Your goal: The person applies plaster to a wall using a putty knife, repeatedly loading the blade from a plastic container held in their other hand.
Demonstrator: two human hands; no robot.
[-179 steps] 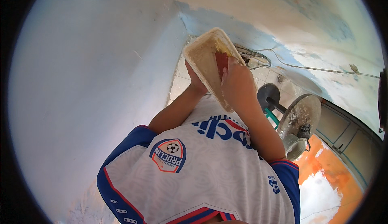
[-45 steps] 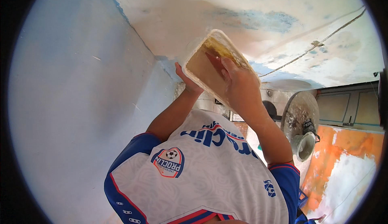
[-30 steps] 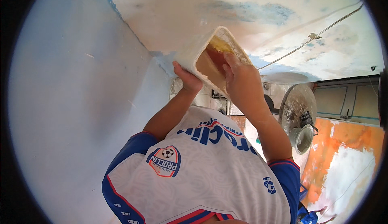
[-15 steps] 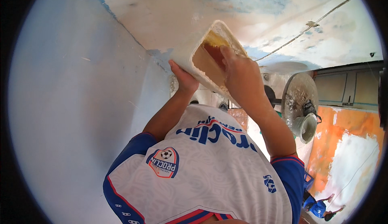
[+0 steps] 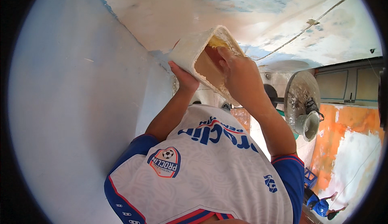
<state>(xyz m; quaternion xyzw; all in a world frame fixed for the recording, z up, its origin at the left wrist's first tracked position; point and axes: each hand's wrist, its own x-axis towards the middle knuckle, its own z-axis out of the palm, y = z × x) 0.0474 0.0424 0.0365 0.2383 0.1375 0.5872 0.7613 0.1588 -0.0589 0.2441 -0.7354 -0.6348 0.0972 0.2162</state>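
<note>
A pale, roughly rectangular open container (image 5: 186,51), its rim crusted with dried white matter, is held up in front of my chest, with its mouth tilted toward me. My left hand (image 5: 185,78) supports it from the left and below, fingers pressed to its outer side. My right hand (image 5: 244,76) reaches into the mouth, fingers closed on a reddish-brown flat tool with a yellow part (image 5: 213,58). The container's wall and my hand hide much of that tool, so its exact kind cannot be told.
A patchy white and blue wall (image 5: 169,13) rises ahead, with a cable (image 5: 303,32) across it. A plain pale blue wall (image 5: 72,110) stands close on my left. At right are a round spattered tabletop (image 5: 294,96) and a grey bucket (image 5: 307,126). Another person (image 5: 319,206) works at lower right.
The container has tipped and sunk slightly, showing more of its outer side. My right hand remains inside it, shifted a little, and both hands keep their holds.
</note>
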